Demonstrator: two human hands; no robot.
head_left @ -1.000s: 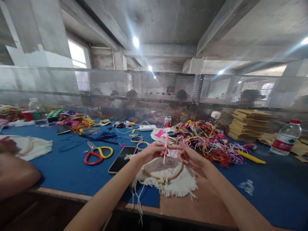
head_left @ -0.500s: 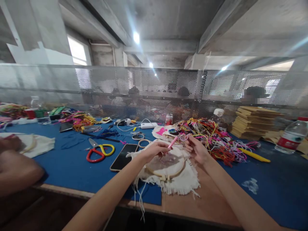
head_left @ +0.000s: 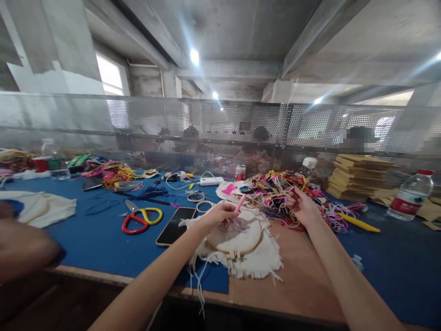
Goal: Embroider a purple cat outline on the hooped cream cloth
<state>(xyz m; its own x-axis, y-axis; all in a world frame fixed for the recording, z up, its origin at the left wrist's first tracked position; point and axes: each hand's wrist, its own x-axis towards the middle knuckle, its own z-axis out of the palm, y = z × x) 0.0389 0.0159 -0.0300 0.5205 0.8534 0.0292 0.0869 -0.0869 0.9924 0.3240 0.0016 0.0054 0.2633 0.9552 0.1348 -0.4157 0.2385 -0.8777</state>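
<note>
My left hand (head_left: 219,215) is closed around a pink punch needle (head_left: 241,202), its tip pointing down over white cloth (head_left: 268,263) stretched in a round wooden embroidery hoop (head_left: 253,247). A few pale purple strands lie on the cloth under the tool. To the right of the hoop, my right hand (head_left: 303,208) is raised in a pinch on what looks like a thin lilac yarn strand (head_left: 288,190). Just behind that hand lies a tangled heap of coloured yarn (head_left: 275,179). The cloth's frayed edge hangs over the table front.
Left of the hoop lie a dark phone (head_left: 175,226) and red-and-yellow scissors (head_left: 143,218). A yellow tool (head_left: 360,222), a water bottle (head_left: 411,195) and stacked brown envelopes (head_left: 354,177) stand or lie at right. Another person's arm (head_left: 27,250) rests at far left.
My right hand has moved right, away from the punch needle toward the yarn heap. My left hand and the tool stay over the hoop. The neighbour's hand has shifted at far left.
</note>
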